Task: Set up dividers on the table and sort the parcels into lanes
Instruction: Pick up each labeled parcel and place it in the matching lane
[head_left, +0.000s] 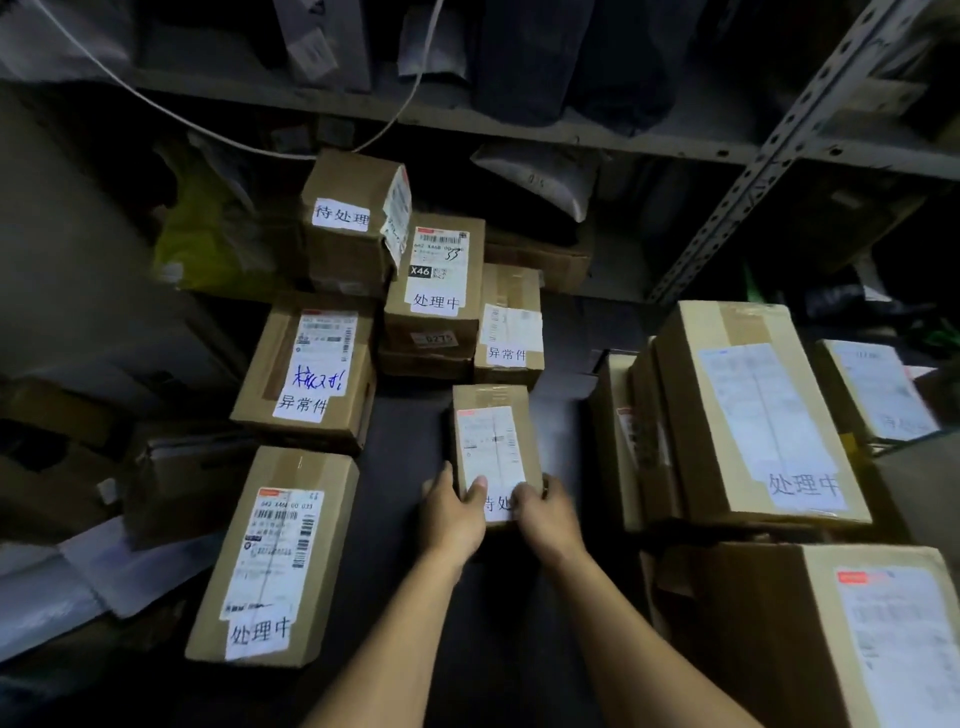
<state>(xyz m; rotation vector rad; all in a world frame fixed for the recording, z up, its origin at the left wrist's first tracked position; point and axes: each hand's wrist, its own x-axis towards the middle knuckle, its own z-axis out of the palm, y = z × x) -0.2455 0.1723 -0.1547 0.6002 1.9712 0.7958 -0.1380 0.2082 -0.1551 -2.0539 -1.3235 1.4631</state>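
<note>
A small cardboard parcel (491, 441) with a white shipping label lies in the middle of the dark table (405, 467). My left hand (454, 512) grips its near left corner, thumb on top. My right hand (543, 512) grips its near right corner, fingers curled over the edge. Both hands partly cover the handwritten tag at the parcel's near end. No divider is visible.
Labelled boxes stand in a row on the left (275, 561) (311, 374) and stacked at the back (436, 291) (353, 223) (511, 327). Large boxes crowd the right (748, 415) (831, 634). A metal shelf (519, 119) with dark bags hangs above.
</note>
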